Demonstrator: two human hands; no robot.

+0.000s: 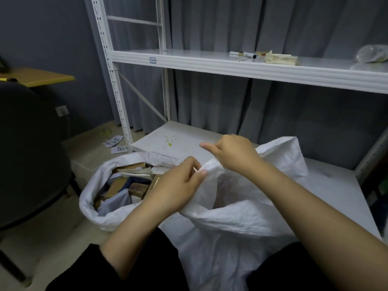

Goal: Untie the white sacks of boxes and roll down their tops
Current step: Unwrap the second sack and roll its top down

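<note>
Directly in front of me stands a white woven sack [247, 211], its mouth open and its top edge bunched. My left hand [178, 185] pinches the near-left part of that rim. My right hand [233, 152] grips the rim farther back, with the thumb sticking out to the left. To the left sits a second white sack [94, 198] with its top rolled down, showing several brown and blue boxes [123, 183] inside. What lies inside the front sack is hidden by its fabric.
A white metal rack [117, 101] stands behind the sacks; its low shelf [168, 139] has yellow-green marks and its upper shelf [210, 59] holds markers and papers. A dark chair [27, 148] fills the left. Paper labels [117, 143] lie on the floor.
</note>
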